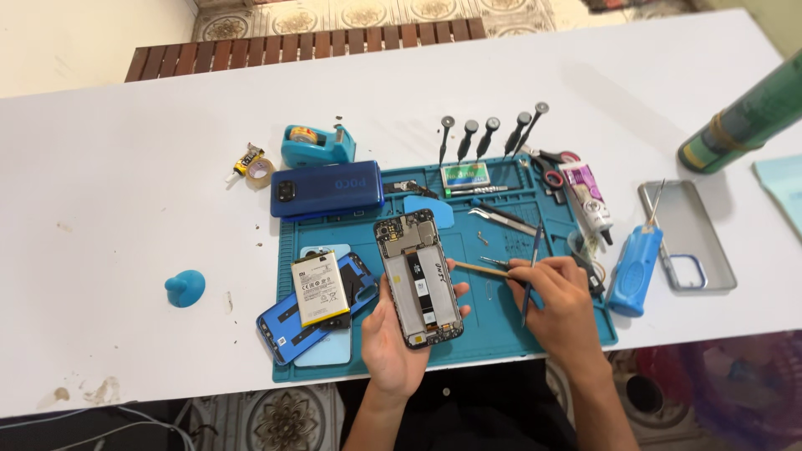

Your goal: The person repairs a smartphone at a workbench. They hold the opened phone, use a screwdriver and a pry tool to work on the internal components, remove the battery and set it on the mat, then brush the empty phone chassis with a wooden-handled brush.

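From the head view, the left hand (393,338) wraps around an opened phone (420,278) above the blue mat (501,326). The right hand (561,302) pinches a thin stick (478,268) touching the phone's edge. A battery (319,288) lies nearby on a blue back cover (288,330).

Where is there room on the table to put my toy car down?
The bare white table left of the blue suction cup and tape dispenser is free. The teal mat is crowded with phones, tools and both hands.
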Demonstrator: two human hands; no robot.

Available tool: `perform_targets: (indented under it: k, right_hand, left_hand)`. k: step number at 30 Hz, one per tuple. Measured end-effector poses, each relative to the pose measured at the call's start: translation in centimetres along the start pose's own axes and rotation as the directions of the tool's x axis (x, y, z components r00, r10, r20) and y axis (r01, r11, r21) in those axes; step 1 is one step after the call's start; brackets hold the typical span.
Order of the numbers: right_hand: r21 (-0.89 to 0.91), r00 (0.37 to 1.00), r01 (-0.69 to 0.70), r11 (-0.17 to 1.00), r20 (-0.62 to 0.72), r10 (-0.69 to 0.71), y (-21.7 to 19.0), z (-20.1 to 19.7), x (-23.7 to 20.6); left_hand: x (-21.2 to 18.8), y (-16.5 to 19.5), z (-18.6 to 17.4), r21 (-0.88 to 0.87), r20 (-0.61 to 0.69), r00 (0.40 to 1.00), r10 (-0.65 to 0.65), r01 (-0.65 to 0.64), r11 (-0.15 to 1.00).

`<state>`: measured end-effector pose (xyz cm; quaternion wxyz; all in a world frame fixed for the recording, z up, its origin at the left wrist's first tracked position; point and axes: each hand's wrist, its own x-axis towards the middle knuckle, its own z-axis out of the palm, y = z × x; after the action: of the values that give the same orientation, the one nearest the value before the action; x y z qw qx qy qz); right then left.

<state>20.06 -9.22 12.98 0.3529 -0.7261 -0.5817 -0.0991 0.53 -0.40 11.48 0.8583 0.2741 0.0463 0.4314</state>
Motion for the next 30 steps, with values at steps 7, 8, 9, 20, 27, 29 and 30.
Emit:
perform_targets:
  k: [7, 8, 9, 20, 27, 29, 30]
  right_hand:
    - [0.002, 1.000, 0.024, 1.000, 0.002, -0.024, 0.23, 0.48, -0.58]
    - [0.009, 1.000, 0.026, 1.000, 0.009, -0.026, 0.24, 0.50, -0.64]
    - [0.016, 1.000, 0.026, 1.000, 0.008, -0.027, 0.17, 0.54, -0.70]
    - [-0.007, 0.998, 0.057, 0.998, -0.010, -0.057, -0.28, 0.87, -0.28]
    - [-0.028, 0.997, 0.069, 0.997, 0.027, -0.068, 0.05, 0.87, -0.27]
    - [-0.021, 0.998, 0.058, 0.998, 0.041, -0.057, 0.04, 0.89, -0.16]
    - [-0.016, 0.998, 0.053, 0.998, 0.047, -0.052, 0.06, 0.81, -0.11]
  left_hand:
    - [-0.10, 0.31, -0.28, 0.002, -0.005, 1.000, -0.005, 0.005, 1.000]
    - [-0.03, 0.33, -0.29, 0.044, -0.028, 1.000, -0.012, 0.013, 0.999]
    - [-0.01, 0.40, -0.31, 0.086, -0.051, 0.998, -0.020, 0.024, 0.996]
    - [0.51, 0.04, -0.06, 0.212, -0.119, 0.993, 0.010, 0.016, 0.977]
    - [0.66, -0.24, -0.28, 0.237, -0.106, 0.994, 0.028, -0.002, 0.971]
    - [0.67, -0.22, -0.29, 0.227, -0.112, 0.993, 0.026, 0.000, 0.974]
    - [0.67, -0.28, -0.17, 0.223, -0.111, 0.994, 0.024, 0.001, 0.975]
